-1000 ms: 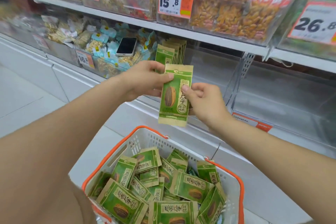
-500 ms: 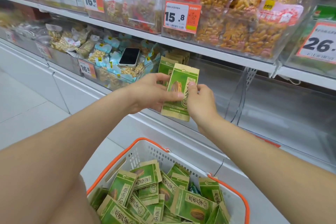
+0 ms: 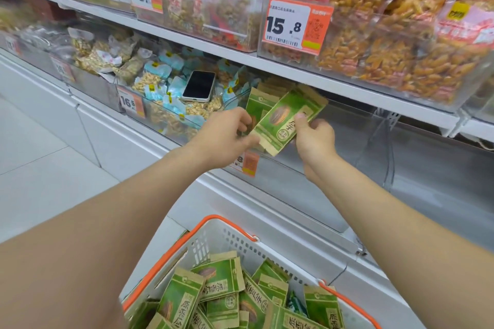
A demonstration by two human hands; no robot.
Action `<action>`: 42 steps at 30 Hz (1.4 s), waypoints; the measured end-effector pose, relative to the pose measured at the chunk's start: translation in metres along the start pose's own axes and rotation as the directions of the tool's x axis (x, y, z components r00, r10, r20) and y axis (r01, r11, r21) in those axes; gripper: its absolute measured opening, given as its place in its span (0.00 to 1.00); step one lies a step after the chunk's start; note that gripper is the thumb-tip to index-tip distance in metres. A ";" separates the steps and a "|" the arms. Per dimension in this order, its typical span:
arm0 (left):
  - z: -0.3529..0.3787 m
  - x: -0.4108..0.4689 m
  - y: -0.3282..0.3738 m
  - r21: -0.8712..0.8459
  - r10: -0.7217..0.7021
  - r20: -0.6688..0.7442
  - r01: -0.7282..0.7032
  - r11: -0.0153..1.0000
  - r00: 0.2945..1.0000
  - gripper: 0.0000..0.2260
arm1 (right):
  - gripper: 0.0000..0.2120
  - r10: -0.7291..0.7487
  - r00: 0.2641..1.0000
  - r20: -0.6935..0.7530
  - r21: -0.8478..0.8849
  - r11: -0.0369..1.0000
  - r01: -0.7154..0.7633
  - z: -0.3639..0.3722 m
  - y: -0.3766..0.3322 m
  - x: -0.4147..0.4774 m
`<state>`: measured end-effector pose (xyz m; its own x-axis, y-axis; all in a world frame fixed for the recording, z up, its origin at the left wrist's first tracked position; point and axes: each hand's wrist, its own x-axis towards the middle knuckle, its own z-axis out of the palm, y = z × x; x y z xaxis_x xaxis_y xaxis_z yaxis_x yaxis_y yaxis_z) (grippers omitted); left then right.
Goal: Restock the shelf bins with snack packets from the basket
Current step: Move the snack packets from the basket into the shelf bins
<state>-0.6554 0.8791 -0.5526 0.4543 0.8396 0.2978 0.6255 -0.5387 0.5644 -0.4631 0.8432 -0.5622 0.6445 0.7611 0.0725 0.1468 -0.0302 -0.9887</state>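
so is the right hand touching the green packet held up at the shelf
Touching. The head view shows the right hand pinching the green packet, with its thumb pressed on the printed front.

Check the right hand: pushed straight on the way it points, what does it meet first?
Probably the upright packets already in the bin; the packet that the right hand pinches would reach them first. Depth unclear.
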 end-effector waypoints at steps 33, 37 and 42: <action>0.031 0.012 -0.016 0.528 0.030 0.313 -0.200 0.826 0.949 0.29 | 0.14 -0.079 0.984 0.159 -0.421 0.896 0.140 0.045 0.027 0.051; 0.028 0.010 -0.015 0.529 0.031 0.284 -0.184 0.829 0.958 0.26 | 0.16 -0.104 0.985 0.140 -0.508 0.846 0.162 0.037 0.019 0.044; 0.018 0.002 -0.006 0.443 0.109 0.139 -0.160 0.882 0.984 0.18 | 0.13 -0.341 0.900 0.271 -0.583 0.686 0.436 0.017 -0.006 0.003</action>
<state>-0.6471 0.8826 -0.5692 0.6036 0.7578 0.2477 0.7597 -0.6409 0.1095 -0.4743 0.8566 -0.5581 0.3265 0.8710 0.3671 0.8188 -0.0667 -0.5702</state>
